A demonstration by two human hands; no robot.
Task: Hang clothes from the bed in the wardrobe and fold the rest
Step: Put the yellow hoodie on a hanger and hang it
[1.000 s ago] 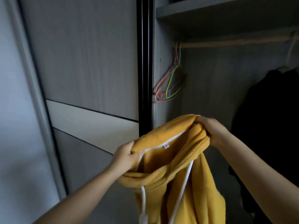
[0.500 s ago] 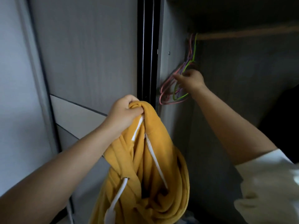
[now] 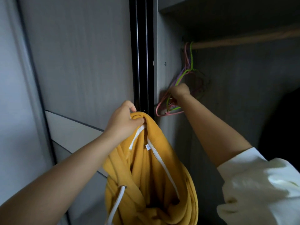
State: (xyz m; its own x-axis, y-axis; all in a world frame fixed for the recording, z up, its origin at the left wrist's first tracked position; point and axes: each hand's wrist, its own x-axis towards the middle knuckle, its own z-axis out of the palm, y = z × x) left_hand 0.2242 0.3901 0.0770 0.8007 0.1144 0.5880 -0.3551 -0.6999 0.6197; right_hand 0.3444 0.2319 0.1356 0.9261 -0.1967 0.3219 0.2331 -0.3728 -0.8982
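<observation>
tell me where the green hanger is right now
In the head view, the green hanger hangs from the left end of the wardrobe rail, bunched with pink ones, its lower part in the right hand.

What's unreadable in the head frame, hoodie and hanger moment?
- Right hand: fingers face away among the wire hangers; which hanger it grips, if any, can't be told.
- Hanger count: wires overlap in shadow.
- Yellow hoodie, gripped by the left hand: lower part cut off by the bottom edge.
- Dark garment: shadowed, cut off at the right edge.

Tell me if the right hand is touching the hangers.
Touching: the head view shows the right hand with fingers curled around the hangers on the rail.
</observation>
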